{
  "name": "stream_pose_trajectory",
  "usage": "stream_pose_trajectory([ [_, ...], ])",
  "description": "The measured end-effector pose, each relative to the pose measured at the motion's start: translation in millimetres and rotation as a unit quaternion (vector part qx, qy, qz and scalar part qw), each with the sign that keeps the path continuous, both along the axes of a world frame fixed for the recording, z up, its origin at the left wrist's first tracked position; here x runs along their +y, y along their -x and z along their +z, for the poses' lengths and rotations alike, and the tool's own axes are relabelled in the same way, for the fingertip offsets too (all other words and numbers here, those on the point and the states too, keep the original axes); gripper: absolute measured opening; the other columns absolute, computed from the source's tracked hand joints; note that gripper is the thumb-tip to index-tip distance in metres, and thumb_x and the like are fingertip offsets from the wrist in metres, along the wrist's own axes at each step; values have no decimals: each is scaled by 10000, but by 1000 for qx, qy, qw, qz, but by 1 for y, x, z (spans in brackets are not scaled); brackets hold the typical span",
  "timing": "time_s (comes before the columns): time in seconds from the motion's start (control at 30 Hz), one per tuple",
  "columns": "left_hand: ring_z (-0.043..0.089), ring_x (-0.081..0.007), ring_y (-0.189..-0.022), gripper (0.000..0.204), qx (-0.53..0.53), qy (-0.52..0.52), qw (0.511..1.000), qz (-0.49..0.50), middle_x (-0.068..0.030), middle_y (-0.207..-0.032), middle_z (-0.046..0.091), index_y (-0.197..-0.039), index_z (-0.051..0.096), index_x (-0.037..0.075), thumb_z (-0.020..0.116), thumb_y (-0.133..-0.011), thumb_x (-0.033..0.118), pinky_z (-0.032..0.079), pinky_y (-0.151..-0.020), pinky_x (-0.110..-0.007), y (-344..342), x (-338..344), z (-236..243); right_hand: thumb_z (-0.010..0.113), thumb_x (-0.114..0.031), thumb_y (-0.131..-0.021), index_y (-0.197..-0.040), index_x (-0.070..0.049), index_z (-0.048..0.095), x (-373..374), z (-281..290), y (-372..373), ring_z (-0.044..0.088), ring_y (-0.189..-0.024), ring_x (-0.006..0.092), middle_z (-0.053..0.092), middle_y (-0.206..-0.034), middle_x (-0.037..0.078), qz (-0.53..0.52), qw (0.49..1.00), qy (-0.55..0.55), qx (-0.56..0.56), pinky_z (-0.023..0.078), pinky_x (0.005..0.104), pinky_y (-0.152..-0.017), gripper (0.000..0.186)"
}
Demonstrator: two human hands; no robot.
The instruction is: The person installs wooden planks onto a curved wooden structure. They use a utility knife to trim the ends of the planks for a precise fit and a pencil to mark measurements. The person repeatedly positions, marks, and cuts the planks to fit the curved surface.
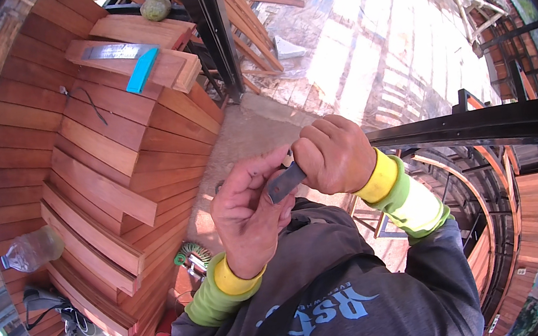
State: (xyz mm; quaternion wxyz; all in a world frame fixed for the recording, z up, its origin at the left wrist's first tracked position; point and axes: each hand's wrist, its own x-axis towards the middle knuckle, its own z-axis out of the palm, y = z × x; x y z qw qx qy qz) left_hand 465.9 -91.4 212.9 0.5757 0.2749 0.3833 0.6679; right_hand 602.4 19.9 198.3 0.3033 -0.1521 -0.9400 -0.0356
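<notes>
Dark grey cloth of the person's long-sleeved shirt (pixel 339 284), bearing light-blue lettering, is filling the near middle, and lime-green sleeve ends (pixel 415 196) with bright yellow cuffs (pixel 377 179) are covering both forearms near the wrists. Just beyond the chest, the left grip (pixel 245 215) is pinching a flat, dark grey metal strip (pixel 286 183) with a small hole between thumb and fingers, while the right grip (pixel 337 153) is clenching the strip's other end in a fist. That strip is slanting between the two hands, its holed end showing beside the left thumb and its right end being hidden by the right fingers. On the left, a stepped structure of reddish-brown wooden boards (pixel 167 166) is rising beside the person, with loose curved planks (pixel 91 235) lying along it. At the far left, a square with a turquoise handle (pixel 143 70) and a silver blade (pixel 109 51) is resting on a wooden board, and a rounded greenish object (pixel 155 8) is sitting behind it. Nearer on the left, a clear plastic bottle (pixel 34 250) is lying on its side, and a green coiled hose (pixel 192 253) is hanging or lying near the left sleeve; which, I am not able to tell. On the right, a black metal beam (pixel 468 131) is running outward beyond the right hand.
</notes>
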Motion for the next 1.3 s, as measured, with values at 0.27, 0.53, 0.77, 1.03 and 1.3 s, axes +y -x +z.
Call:
stream_pose_trajectory([
  [0.27,453,-25,-583,276,3,18,1000,2,-45,-819,603,-1202,538,-21,556,-934,46,347,-487,-146,-3,-9,3,620,-99,-606,-653,-77,426,-1,-2,-1,509,-497,203,397,-548,31,-9,1000,-13,5,414,332,-446,201],
  [0.53,450,-65,-507,252,-28,51,997,55,-89,-789,617,-1140,563,-7,607,-902,66,322,-390,-169,-2,-13,-5,545,-12,-820,-869,-8,518,23,4,-58,575,-514,333,522,-584,151,-221,959,133,120,464,396,-484,56],
  [0.77,457,-57,-510,274,6,41,998,43,-73,-782,613,-1151,558,-21,613,-895,62,309,-371,-166,-7,-5,6,690,-140,-628,-702,-69,460,-5,1,-17,537,-517,243,470,-595,65,-21,998,62,10,431,348,-477,252],
  [1.03,459,-59,-510,272,23,13,998,61,-73,-762,597,-1128,563,-49,620,-871,23,297,-378,-161,-10,-12,3,670,-184,-645,-655,-86,418,-13,5,-3,513,-493,189,409,-558,27,19,1000,12,-13,401,325,-442,270],
  [1.3,444,-50,-511,271,48,-5,997,55,-71,-767,595,-1139,559,-47,604,-887,44,290,-388,-154,-9,-13,4,661,-181,-657,-650,-91,418,-13,3,-3,517,-494,187,414,-557,25,25,999,19,-5,390,323,-432,259],
])
